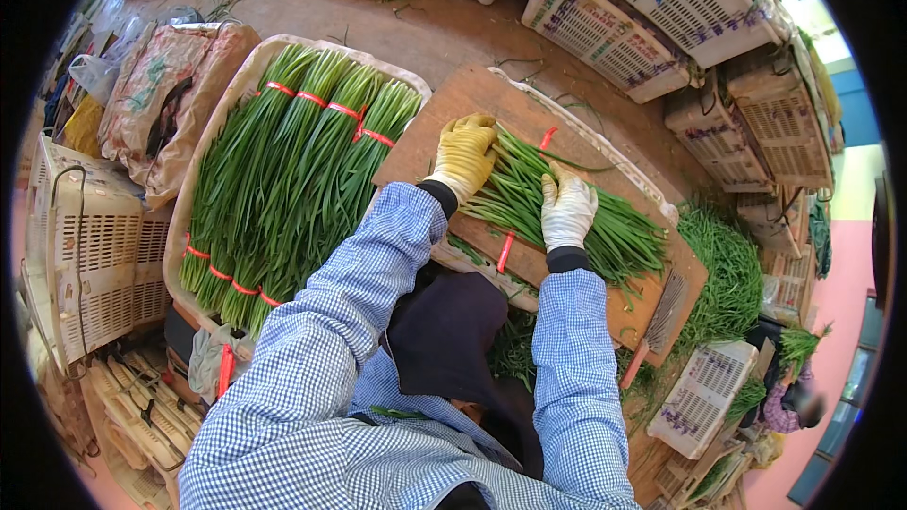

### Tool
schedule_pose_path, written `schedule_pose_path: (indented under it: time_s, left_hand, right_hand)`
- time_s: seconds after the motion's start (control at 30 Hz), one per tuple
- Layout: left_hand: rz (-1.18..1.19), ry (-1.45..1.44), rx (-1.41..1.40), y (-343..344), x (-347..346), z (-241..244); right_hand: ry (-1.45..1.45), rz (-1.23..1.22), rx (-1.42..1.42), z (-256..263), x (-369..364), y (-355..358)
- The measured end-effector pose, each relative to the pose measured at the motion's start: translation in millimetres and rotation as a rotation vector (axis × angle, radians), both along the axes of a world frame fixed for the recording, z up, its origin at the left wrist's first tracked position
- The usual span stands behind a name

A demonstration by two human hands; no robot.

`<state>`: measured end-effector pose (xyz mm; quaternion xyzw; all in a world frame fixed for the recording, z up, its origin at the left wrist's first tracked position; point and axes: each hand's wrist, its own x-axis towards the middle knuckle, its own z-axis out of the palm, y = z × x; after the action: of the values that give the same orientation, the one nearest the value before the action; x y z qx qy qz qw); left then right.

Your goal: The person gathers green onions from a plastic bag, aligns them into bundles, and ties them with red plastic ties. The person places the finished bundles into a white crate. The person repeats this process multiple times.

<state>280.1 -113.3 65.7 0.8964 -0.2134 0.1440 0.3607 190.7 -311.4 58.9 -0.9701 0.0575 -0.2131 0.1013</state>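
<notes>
My left hand [464,156], in a yellow-stained glove, is curled at the pale stem ends of a loose bunch of garlic chives [616,234]. Whether its hidden fingertips grip any stems I cannot tell. My right hand [569,205], in a whiter glove, grasps the bunch near its middle from above. The chives lie across a wooden board [432,134], their green leaves pointing right. A red tie strip [505,252] runs beneath them, its ends showing on both sides. At the board's right end lies a knife [666,308] with a worn blade and red handle.
A pale crate [186,227] on the left holds several chive bundles [283,149] tied with red bands. Loose greens [719,276] are heaped right of the board. Stacked plastic crates [602,35] stand beyond. Another person [783,404] holds greens at far right.
</notes>
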Motion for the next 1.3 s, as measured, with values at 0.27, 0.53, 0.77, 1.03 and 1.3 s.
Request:
schedule_pose_path:
  time_s: [0.27,0.53,0.77,1.03,1.3]
  left_hand:
    - [0.362,0.204,-0.405,39,15,-23]
    - [0.169,0.254,-0.723,47,15,-4]
    - [-0.087,-0.054,-0.143,42,-103,46]
    - [-0.224,0.195,0.343,7,-109,20]
    - [0.237,0.511,-0.819,31,-72,6]
  right_hand:
    - [0.049,0.007,0.065,-5,1,-6]
    - [-0.04,0.102,0.034,33,18,-11]
    - [0.299,0.095,0.129,41,55,-5]
    - [0.417,0.192,0.118,63,29,19]
    - [0.172,0.234,0.128,31,22,10]
